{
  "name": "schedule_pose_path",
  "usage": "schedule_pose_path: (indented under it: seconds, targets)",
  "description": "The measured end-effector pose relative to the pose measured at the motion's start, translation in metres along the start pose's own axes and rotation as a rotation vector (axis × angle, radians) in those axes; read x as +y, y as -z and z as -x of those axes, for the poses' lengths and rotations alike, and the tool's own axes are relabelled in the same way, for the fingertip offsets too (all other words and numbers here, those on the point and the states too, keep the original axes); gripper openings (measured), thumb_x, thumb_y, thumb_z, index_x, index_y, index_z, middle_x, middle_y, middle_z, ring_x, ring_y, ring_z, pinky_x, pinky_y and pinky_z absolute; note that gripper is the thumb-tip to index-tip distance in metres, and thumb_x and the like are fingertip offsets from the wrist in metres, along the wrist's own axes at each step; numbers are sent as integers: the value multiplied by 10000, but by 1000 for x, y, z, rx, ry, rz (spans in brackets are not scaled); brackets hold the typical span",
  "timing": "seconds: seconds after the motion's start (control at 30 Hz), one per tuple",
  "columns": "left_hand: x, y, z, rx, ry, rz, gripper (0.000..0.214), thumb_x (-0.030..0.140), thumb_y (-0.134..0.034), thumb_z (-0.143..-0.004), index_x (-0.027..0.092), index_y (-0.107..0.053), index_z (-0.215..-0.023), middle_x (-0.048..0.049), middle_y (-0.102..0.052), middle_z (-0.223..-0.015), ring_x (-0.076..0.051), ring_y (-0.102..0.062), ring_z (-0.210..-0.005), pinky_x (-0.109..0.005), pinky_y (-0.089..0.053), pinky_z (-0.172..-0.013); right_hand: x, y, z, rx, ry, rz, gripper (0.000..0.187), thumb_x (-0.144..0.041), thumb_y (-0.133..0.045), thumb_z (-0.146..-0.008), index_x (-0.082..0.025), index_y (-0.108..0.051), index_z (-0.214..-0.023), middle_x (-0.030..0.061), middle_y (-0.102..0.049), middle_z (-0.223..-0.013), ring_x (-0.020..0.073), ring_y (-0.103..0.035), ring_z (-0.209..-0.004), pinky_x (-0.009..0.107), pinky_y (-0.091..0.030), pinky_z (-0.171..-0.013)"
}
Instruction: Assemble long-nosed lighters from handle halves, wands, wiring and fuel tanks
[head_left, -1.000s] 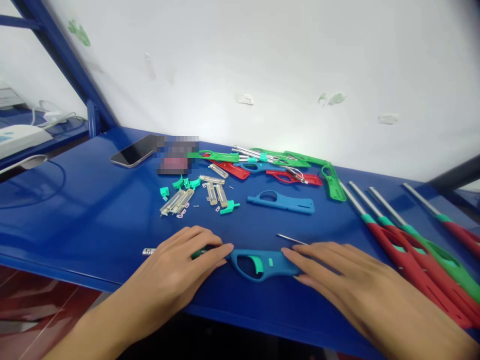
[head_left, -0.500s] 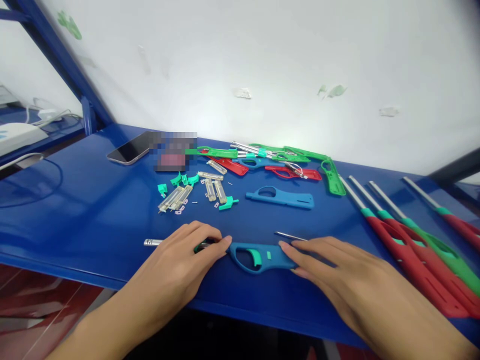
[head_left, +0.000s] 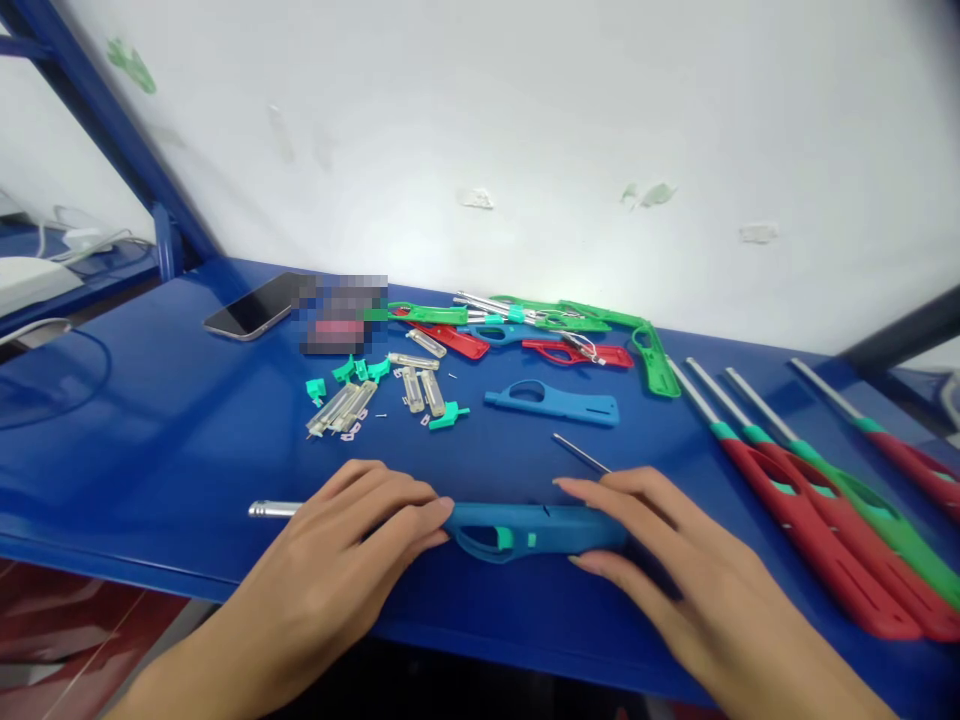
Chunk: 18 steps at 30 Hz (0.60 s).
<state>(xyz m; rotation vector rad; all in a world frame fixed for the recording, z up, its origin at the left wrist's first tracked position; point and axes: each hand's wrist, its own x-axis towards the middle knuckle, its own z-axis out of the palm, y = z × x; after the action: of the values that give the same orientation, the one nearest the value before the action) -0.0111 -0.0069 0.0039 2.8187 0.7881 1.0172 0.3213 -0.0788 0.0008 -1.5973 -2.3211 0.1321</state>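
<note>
**Both hands close on the blue lighter at the table's near edge**

The blue lighter lies lengthwise near the front edge of the blue table, tipped up on its edge so its green trigger faces the person. The left hand is curled down over the nose end, fingers pressed together and closed on the body where the metal tube joins it; only the tube's tip shows past the hand. The right hand pinches the rear end, fingers along the far side and thumb on the near side.

Judging by this grip, the step in hand is squeezing the lighter's 2 shell halves together along the seam. Handling from here calls for even pressure from both ends and a check that the seam sits flush, with the tube kept straight in the nose; the seam itself is too small to judge.

Just behind the right hand's fingers lies a thin metal rod, apart from them. Farther back rests a loose blue shell half. Left of it is a scatter of small clear and green parts, and by the wall a pile of green, red and blue shells. A row of finished lighters lies to the right, well apart. A phone sits at the far left.
</note>
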Motion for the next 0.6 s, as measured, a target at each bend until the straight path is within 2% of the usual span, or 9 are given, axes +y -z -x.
schedule_pose_path:
  seconds: [0.1,0.2,0.33,0.43,0.6]
  targets:
    - [3,5,1,1,-7,4,222,43,-538,-1128,141,-698,-1247,-55,-732,-1144,-182,-626,-1029,-364,-448,-1029,-17,-6,-4,102,-32,-67,487,-462,-530,-1141,-431,-494,-1625,65,-655,-1363,191,-800,-1129,292,-706,-912]
    - [5,8,5,-37,-12,-70,347,48,-498,-1144,129,-626,-1457,-64,-717,-1225,-195,-595,-1153,-367,-390,-1143,-33,-14,-13,154,8,-140,321,-425,-538,-1146,-389,-632,-1451,36,-668,-1168,154,-790,-1006,255,-690,-866]
    - [8,6,11,-91,3,-105,528,29,-511,-1130,107,-458,-1649,-85,-692,-1311,-209,-573,-1211,-370,-373,-1176,-47,-21,-25,220,49,-194,224,-419,-552,-1143,-330,-689,-1296,23,-762,-1140,170,-791,-997,291,-685,-892]
    - [9,4,8,-103,15,-92,511,44,-539,-1118,105,-498,-1624,-97,-688,-1256,-238,-577,-1197,-390,-429,-1110,-51,-19,-28,252,106,-205,218,-369,-567,-1142,-290,-708,-1288,-4,-839,-1127,173,-806,-1036,274,-678,-929]
    - [11,3,2,-88,-7,-97,341,52,-515,-1118,116,-663,-1418,-109,-675,-1154,-253,-576,-1081,-420,-486,-956,-56,-11,-24,259,116,-209,241,-280,-565,-1138,-219,-764,-1258,-2,-879,-1099,165,-835,-983,234,-685,-899]
